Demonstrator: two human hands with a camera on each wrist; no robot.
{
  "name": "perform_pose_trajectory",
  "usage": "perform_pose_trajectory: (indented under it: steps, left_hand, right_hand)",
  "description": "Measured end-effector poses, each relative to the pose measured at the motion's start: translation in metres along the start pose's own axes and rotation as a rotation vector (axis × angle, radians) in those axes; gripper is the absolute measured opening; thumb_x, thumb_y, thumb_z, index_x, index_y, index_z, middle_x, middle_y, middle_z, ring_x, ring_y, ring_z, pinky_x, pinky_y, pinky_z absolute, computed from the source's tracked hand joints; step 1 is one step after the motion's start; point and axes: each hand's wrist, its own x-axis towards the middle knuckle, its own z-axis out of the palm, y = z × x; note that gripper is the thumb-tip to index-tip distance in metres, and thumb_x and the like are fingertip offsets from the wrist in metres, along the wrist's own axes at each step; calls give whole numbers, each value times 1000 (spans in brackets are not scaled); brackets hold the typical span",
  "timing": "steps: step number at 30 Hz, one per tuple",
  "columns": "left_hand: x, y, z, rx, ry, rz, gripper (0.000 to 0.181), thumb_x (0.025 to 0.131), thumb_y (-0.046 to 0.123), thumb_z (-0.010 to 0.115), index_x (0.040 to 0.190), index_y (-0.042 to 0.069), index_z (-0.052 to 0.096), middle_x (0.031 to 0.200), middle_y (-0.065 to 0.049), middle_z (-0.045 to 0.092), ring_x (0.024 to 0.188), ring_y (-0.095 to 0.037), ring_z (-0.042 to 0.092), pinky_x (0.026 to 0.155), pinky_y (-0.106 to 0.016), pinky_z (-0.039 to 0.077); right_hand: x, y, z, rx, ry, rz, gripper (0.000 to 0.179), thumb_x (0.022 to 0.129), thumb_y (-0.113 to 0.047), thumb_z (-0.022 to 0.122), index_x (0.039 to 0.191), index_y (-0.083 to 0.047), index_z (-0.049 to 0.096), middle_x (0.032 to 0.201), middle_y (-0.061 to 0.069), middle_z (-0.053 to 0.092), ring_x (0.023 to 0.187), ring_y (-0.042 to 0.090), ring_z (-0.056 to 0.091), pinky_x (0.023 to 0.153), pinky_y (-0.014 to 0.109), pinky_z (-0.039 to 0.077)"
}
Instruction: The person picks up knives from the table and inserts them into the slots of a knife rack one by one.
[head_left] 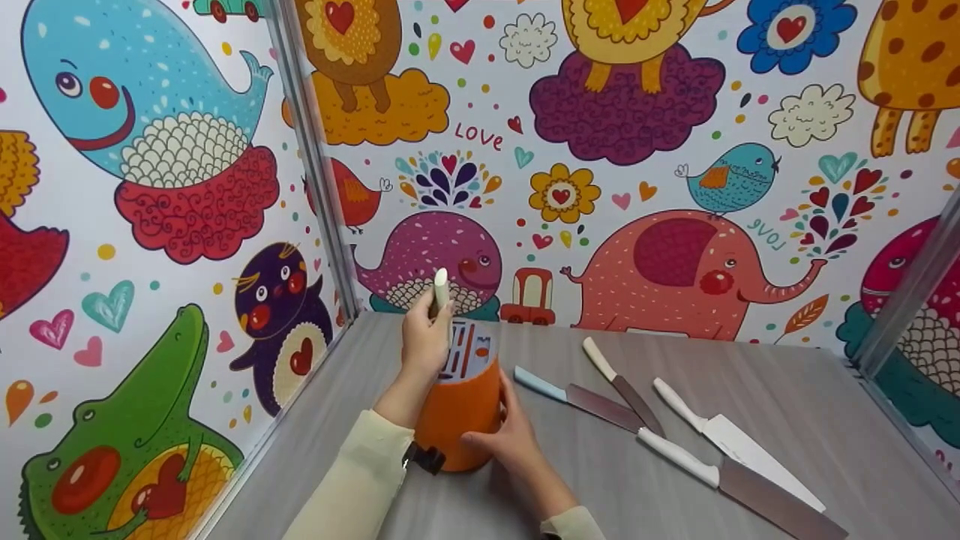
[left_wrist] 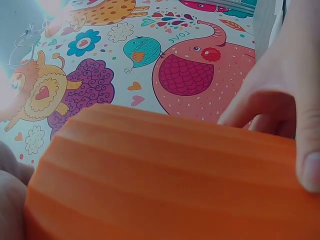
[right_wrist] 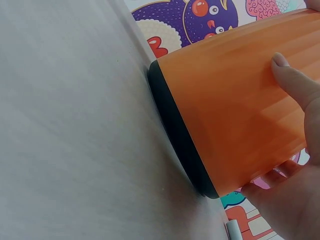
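An orange knife block point(head_left: 459, 416) with a slotted grey top stands upright on the table, its dark base on the tabletop in the right wrist view. My left hand point(head_left: 426, 337) is over the block's top and grips the pale green handle of a knife point(head_left: 441, 285); the blade is hidden. Around the block's lower right side curls my right hand point(head_left: 517, 435), thumb across the front and fingers behind. The block's ribbed orange wall point(left_wrist: 165, 175) fills the lower left wrist view, where fingers show at both sides.
Several knives lie right of the block on the grey table point(head_left: 600, 480): one blue-handled point(head_left: 540, 384), one cream-handled point(head_left: 600, 360), one white with a white blade point(head_left: 757, 454), and a broad white-handled one point(head_left: 679, 456). Patterned panels point(head_left: 510, 187) enclose the back and sides.
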Motion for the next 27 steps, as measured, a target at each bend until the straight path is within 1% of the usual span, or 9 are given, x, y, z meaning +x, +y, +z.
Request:
perform_pose_trajectory:
  steps: [3,7,10,13,15,21,24,27]
  left_hand:
    - [1,-1,0,10,-11,-20,45,110,18,59,152,3,55,146,-20,62,137,-36,59,118,-59,47]
    - [2,-1,0,13,-20,-40,47,111,18,58,155,4,52,150,-20,61,140,-36,57,120,-59,45]
    - [3,-1,1,0,-15,-41,44,111,17,57,153,4,54,148,-21,62,136,-36,59,118,-59,46]
    - [3,-1,2,-7,3,-36,40,110,16,58,149,5,57,141,-21,65,129,-35,62,113,-58,50]
    - [4,0,3,-7,13,-34,40,110,16,60,148,5,58,140,-20,66,127,-34,63,112,-57,51]
    - [4,1,4,-28,39,-56,45,107,13,64,150,5,56,141,-18,65,128,-34,63,113,-54,52]
    - [5,1,4,-64,54,-61,47,106,8,65,152,4,54,144,-19,64,129,-35,64,113,-52,54]
    - [6,-1,3,-101,116,-39,48,104,4,66,151,3,54,145,-20,63,129,-35,66,111,-51,55]
  right_hand:
    - [-1,0,1,5,3,8,115,79,-38,96,167,-41,22,166,-4,43,148,27,46,128,64,31]
    - [-1,0,1,-5,0,0,115,80,-39,95,168,-40,21,167,-3,42,150,27,45,128,65,30]
    - [-1,0,1,-1,0,0,115,80,-38,95,168,-40,21,168,-3,42,150,27,45,128,65,29]
    - [-1,1,0,5,2,3,114,80,-39,95,167,-42,22,167,-4,42,150,27,45,128,65,29]
    - [-1,1,0,5,5,4,113,80,-39,95,167,-43,22,167,-5,42,150,26,46,128,65,29]
    - [-1,0,0,-18,15,-3,115,79,-40,95,168,-40,22,168,-3,42,151,28,44,128,66,28]
    - [-1,1,0,-26,17,1,117,77,-42,96,168,-41,22,168,-3,42,152,28,43,129,67,27]
    - [0,1,1,-7,13,23,118,77,-40,97,168,-40,23,168,-2,42,151,29,43,128,67,27]
